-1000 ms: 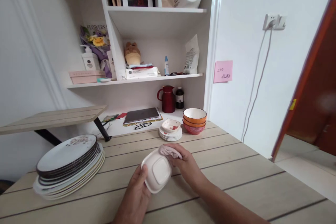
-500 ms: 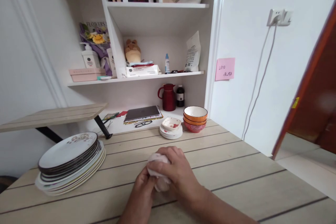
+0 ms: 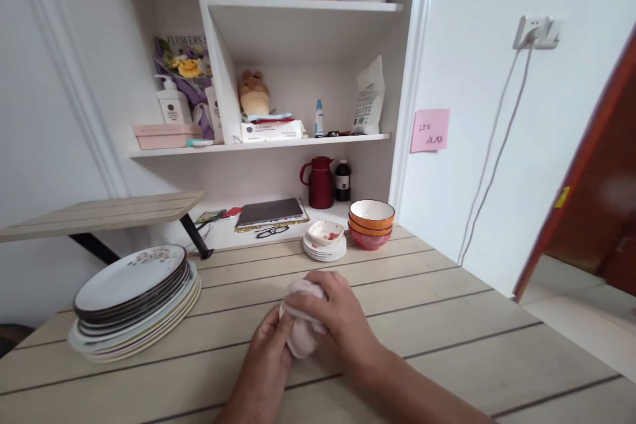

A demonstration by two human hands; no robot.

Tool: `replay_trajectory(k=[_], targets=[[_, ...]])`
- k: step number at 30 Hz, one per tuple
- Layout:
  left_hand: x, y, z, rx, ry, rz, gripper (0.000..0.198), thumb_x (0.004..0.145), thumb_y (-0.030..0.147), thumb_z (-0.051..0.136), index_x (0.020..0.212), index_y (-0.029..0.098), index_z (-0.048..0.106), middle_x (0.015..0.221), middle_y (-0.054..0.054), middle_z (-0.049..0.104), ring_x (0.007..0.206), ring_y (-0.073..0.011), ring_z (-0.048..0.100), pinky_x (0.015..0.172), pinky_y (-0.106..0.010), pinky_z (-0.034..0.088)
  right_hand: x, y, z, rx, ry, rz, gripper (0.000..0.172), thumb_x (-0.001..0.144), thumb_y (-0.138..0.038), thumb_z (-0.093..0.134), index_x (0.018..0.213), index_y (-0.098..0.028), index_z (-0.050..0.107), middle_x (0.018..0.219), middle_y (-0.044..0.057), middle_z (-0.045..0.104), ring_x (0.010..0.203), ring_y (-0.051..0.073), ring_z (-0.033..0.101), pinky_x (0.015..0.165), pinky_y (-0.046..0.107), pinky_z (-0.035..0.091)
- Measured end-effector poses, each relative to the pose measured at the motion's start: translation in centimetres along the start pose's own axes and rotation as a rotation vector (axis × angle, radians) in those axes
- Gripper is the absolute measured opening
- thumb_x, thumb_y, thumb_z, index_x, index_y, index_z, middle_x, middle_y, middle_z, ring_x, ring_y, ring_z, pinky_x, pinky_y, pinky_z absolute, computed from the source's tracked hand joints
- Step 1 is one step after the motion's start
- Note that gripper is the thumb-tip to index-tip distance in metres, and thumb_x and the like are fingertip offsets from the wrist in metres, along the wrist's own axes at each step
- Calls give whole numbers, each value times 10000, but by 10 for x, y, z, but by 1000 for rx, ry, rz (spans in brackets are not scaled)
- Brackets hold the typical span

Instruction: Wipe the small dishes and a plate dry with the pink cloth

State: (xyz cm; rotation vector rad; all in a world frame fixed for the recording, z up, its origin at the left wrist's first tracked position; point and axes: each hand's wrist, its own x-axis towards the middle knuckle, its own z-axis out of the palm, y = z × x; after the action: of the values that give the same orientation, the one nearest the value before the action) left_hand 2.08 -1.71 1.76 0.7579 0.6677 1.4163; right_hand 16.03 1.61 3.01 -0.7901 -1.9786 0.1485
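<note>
Both hands meet over the wooden table near the front. My right hand point(image 3: 340, 318) is closed around a crumpled pale cloth point(image 3: 304, 336). The fingers of my left hand point(image 3: 271, 344) pinch something thin and whitish at the cloth's left side, perhaps the rim of a small dish; the cloth and fingers hide most of it. Beyond the hands stands a stack of small white plates point(image 3: 325, 253) with a small patterned dish point(image 3: 325, 233) on top. Just right of it are stacked orange and red bowls point(image 3: 371, 225).
A tall stack of large plates point(image 3: 134, 298) sits on the table point(image 3: 447, 318) at the left, near a raised wooden shelf point(image 3: 109, 212). Behind are a closed laptop point(image 3: 272, 212), glasses point(image 3: 272, 232), a red jug point(image 3: 321, 184) and a dark bottle point(image 3: 342, 180).
My right hand and the cloth have shifted slightly, showing more of the cloth between the hands. The view has moved a little.
</note>
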Motion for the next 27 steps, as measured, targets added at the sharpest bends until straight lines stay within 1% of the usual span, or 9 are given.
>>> replay_trajectory(k=[2, 5, 8, 10, 14, 18, 22, 24, 27], targets=[[0, 0, 0, -22, 11, -9, 413, 778, 362, 743, 1150, 194, 687, 1125, -108, 721, 1096, -255, 633, 992, -357, 449, 3, 16, -3, 149, 34, 153, 380, 802, -152, 562, 1110, -324, 704, 1143, 66, 602, 1025, 248, 536, 882, 391, 415], [1, 3, -2, -53, 25, -15, 408, 809, 362, 714, 1180, 198, 676, 1179, -104, 705, 1161, -254, 604, 1037, -358, 428, 5, 40, -9, 525, 46, 469, 308, 790, -182, 563, 1058, -249, 699, 1037, 57, 655, 987, 238, 570, 878, 372, 428], [3, 8, -7, -108, 33, 12, 435, 839, 360, 682, 1240, 197, 640, 1244, -103, 675, 1213, -249, 575, 1086, -376, 397, 8, 46, -12, 963, 60, 791, 417, 767, -299, 667, 1179, -261, 614, 1053, 38, 679, 901, 215, 599, 794, 335, 453], [5, 11, -11, -139, 36, 30, 453, 853, 353, 665, 1273, 189, 615, 1270, -109, 660, 1240, -250, 558, 1110, -393, 379, 10, 43, -14, 1183, 100, 889, 444, 741, -342, 718, 1163, -255, 609, 1094, 41, 671, 898, 202, 600, 789, 316, 460], [8, 16, -17, -167, 27, 44, 445, 884, 356, 626, 1297, 192, 596, 1302, -105, 640, 1264, -238, 540, 1131, -391, 362, 12, 40, -18, 1333, 42, 812, 252, 705, -334, 756, 894, -198, 660, 955, 58, 668, 850, 197, 585, 811, 315, 466], [8, 16, -17, -191, -28, 57, 449, 907, 375, 588, 1318, 196, 578, 1311, -108, 633, 1260, -239, 543, 1138, -396, 348, 5, 36, -17, 1487, -87, 732, 339, 654, -381, 794, 901, -194, 656, 984, 79, 662, 883, 220, 590, 856, 359, 468], [7, 13, -14, -193, -66, 53, 429, 910, 355, 584, 1315, 216, 582, 1288, -102, 650, 1256, -239, 544, 1142, -401, 321, 0, 29, -7, 1595, -152, 755, 334, 604, -348, 843, 811, -178, 642, 778, 43, 641, 732, 186, 590, 775, 331, 480], [6, 13, -12, -138, -95, 51, 419, 901, 356, 595, 1301, 232, 596, 1270, -101, 662, 1247, -247, 549, 1130, -406, 324, 1, 30, -7, 1579, -124, 741, 338, 611, -341, 845, 830, -175, 647, 775, 42, 644, 731, 182, 595, 766, 321, 480], [3, 13, -11, 48, -158, 4, 409, 859, 374, 642, 1230, 202, 653, 1193, -123, 697, 1211, -289, 569, 1088, -434, 355, 7, 38, -21, 1447, -139, 740, 377, 624, -362, 840, 895, -167, 663, 826, 55, 667, 784, 199, 616, 791, 331, 480]])
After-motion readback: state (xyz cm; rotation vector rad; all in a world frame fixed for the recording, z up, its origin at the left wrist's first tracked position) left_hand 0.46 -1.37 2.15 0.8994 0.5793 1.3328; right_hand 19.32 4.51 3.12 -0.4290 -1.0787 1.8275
